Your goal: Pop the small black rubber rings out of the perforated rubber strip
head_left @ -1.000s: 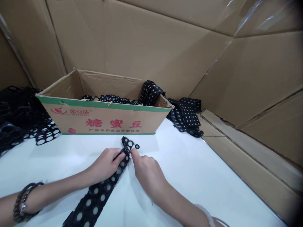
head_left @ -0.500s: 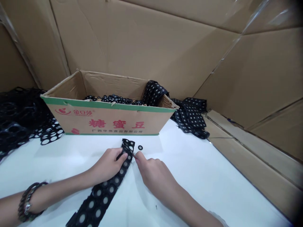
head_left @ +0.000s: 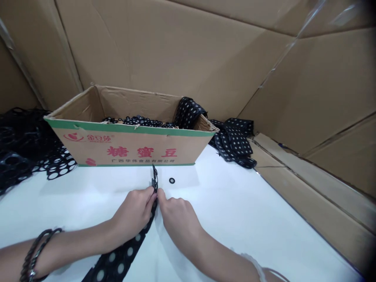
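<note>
A black rubbery strip (head_left: 122, 256) with rows of pale round dots runs up from the bottom edge over the white table. My left hand (head_left: 133, 209) pinches it near its upper end, where the strip is turned on edge. My right hand (head_left: 178, 217) is closed, its fingertips against the strip's right side beside my left fingertips; what it grips is hidden. One small black ring (head_left: 172, 180) lies on the table above my right hand.
An open cardboard box (head_left: 132, 147) with many small rings and a rolled dotted sheet (head_left: 189, 113) stands behind. Black perforated webbing (head_left: 23, 149) is heaped at left. More dotted strips (head_left: 235, 143) lie right of the box. Cardboard walls (head_left: 188, 51) surround the white table (head_left: 235, 219).
My left hand has turned the strip's upper end from lying flat to on edge. My right hand has moved slightly left, against the strip. The thin tool tip seen at its fingers is now hidden.
</note>
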The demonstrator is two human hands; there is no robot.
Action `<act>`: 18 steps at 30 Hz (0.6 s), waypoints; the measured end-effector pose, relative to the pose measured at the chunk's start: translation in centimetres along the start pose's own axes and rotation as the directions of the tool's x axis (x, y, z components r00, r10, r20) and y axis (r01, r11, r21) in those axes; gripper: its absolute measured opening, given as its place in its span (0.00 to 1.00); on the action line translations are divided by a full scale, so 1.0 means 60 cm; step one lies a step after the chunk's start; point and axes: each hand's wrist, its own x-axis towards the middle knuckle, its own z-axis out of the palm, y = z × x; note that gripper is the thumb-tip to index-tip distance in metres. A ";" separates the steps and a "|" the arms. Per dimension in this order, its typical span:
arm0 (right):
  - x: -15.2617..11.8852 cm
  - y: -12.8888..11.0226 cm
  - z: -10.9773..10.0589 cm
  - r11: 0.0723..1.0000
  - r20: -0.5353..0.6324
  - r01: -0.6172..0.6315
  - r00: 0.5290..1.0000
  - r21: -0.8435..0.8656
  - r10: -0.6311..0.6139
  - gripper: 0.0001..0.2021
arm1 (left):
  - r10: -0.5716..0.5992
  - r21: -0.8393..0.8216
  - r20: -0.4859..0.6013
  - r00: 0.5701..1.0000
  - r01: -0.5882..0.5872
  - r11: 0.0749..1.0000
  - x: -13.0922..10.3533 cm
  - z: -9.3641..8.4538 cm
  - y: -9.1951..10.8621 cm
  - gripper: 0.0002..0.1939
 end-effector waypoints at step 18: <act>0.010 0.047 0.024 0.968 -0.107 -0.119 0.984 0.223 0.146 0.08 | -0.052 -0.195 0.083 0.995 0.067 0.978 0.022 -0.024 -0.006 0.15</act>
